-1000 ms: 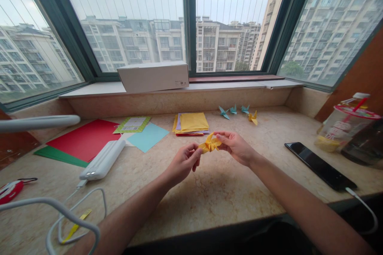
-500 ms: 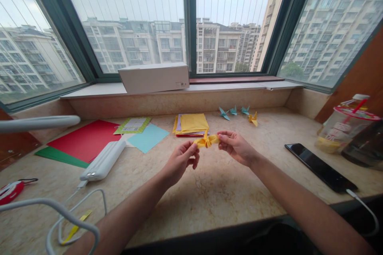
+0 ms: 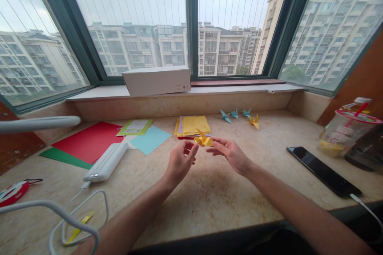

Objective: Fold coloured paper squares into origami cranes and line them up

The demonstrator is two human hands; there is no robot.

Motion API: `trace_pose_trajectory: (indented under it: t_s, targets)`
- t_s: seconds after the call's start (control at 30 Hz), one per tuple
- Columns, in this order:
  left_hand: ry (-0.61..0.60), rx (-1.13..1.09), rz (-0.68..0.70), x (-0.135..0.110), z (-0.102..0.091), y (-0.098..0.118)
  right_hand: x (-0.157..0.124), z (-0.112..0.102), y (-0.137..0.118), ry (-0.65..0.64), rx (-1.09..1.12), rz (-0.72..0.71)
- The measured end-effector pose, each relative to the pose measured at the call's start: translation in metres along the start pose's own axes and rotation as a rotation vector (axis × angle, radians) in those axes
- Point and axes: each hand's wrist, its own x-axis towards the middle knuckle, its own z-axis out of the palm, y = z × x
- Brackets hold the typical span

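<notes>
A small yellow origami crane (image 3: 204, 140) is up in front of me, just this side of the paper stack, its wings bent and its pointed tip up. My right hand (image 3: 229, 153) pinches its right wing between thumb and fingers. Close by on the left is my left hand (image 3: 181, 161), with loosely curled fingers and a gap between thumb and forefinger. The crane's left end shows free above that thumb tip; whether they touch is hard to see. Behind it lies a stack of folded paper squares (image 3: 194, 123), yellow on top.
Blue paper cranes (image 3: 225, 116) and another yellow crane (image 3: 254, 122) stand at the back. Red sheets (image 3: 89, 139), a light blue sheet (image 3: 151, 139) and a white power bank (image 3: 106, 161) lie left. A phone (image 3: 323, 170) and drink cup (image 3: 336, 135) are right.
The crane's wings, stretched out between both hands before, are now drawn in. My right hand has come left, and my left hand's fingers have loosened off the left wing.
</notes>
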Motion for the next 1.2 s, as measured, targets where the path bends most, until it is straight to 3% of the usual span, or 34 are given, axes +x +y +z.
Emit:
trace_pose_trajectory:
  t_s: [0.2, 0.43, 0.53, 0.63, 0.8, 0.97, 1.1, 1.2]
  targets:
    - [0.064, 0.04, -0.02, 0.005, -0.005, -0.007, -0.003, 0.004, 0.0, -0.041, -0.02, -0.052]
    - [0.063, -0.073, 0.039, 0.007, -0.005, -0.012, -0.005, 0.005, -0.003, -0.126, -0.108, -0.059]
    - [0.059, 0.053, 0.103, 0.007, -0.011, -0.011, -0.003, -0.002, -0.002, -0.025, -0.297, -0.142]
    - [-0.065, 0.258, 0.223, 0.006, -0.014, -0.009, -0.001, -0.009, -0.001, 0.1, -0.543, -0.314]
    - [-0.214, 0.452, 0.371, 0.0, -0.011, -0.008, -0.002, -0.01, -0.003, 0.021, -0.676, -0.452]
    - [-0.223, 0.538, 0.35, -0.001, -0.008, -0.007, -0.004, -0.007, -0.004, -0.021, -0.718, -0.5]
    - [-0.128, 0.592, 0.329, 0.004, -0.012, -0.009, 0.001, -0.02, -0.005, 0.083, -0.757, -0.5]
    - [-0.123, 0.655, 0.347, 0.007, -0.018, -0.012, 0.012, -0.045, -0.01, 0.225, -0.858, -0.483]
